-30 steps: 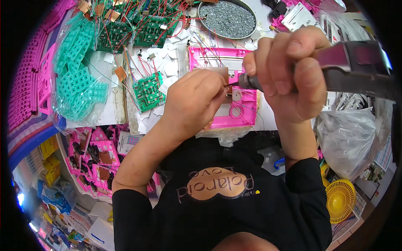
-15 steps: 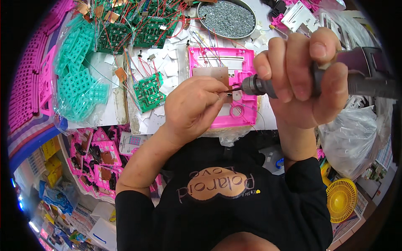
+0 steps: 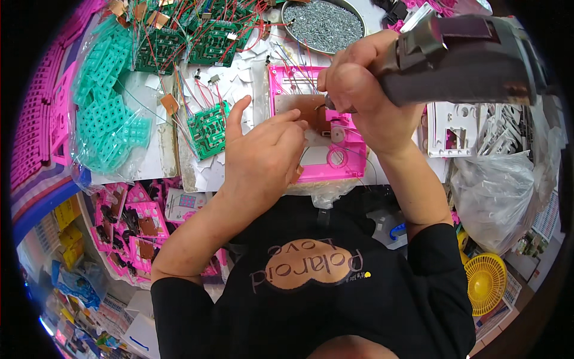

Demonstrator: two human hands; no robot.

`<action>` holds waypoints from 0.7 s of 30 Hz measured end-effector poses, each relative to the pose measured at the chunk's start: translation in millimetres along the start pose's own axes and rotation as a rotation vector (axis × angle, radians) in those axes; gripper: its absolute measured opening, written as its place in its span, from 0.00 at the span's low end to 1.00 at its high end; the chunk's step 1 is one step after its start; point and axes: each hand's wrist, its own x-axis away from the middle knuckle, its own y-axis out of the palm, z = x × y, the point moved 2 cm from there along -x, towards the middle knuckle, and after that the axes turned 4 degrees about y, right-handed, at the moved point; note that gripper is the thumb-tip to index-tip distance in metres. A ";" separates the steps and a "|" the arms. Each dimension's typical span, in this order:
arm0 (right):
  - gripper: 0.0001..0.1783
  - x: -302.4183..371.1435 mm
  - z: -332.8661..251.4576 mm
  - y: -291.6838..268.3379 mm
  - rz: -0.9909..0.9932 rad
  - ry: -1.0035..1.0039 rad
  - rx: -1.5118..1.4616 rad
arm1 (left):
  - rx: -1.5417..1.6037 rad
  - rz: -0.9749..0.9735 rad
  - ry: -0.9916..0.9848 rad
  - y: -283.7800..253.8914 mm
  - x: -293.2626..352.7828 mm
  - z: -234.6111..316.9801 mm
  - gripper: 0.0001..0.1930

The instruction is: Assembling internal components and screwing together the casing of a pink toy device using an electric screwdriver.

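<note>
A pink plastic casing (image 3: 350, 172) lies before me, with a flat brown board (image 3: 305, 106) inside it and thin coloured wires at its far side. My right hand (image 3: 365, 90) grips a dark electric screwdriver (image 3: 460, 66) held sideways above the casing's right part; its tip is mostly hidden by my fingers, near the board's right edge. My left hand (image 3: 263, 158) hovers at the casing's left side, one finger stretched out and the others loosely bent, covering the casing's left edge. A green circuit board (image 3: 208, 128) with wires lies just left of that hand.
Loose screws (image 3: 323, 27) fill a round metal dish at the back. Wired green boards (image 3: 218, 42) pile up at the back left, beside bagged teal keypads (image 3: 104, 131). White casing parts (image 3: 451, 113) and a plastic bag (image 3: 493, 191) sit right. More pink casings (image 3: 146, 218) lie lower left.
My left hand has let go of its pinch by the screwdriver tip, drawn back left and loosened its fingers. My right hand has moved left with the screwdriver, now angled differently.
</note>
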 end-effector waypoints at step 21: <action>0.16 -7.9 -20.2 -25.3 -0.351 -0.018 -0.417 | 0.330 0.232 0.057 -4.9 -31.6 -7.3 0.12</action>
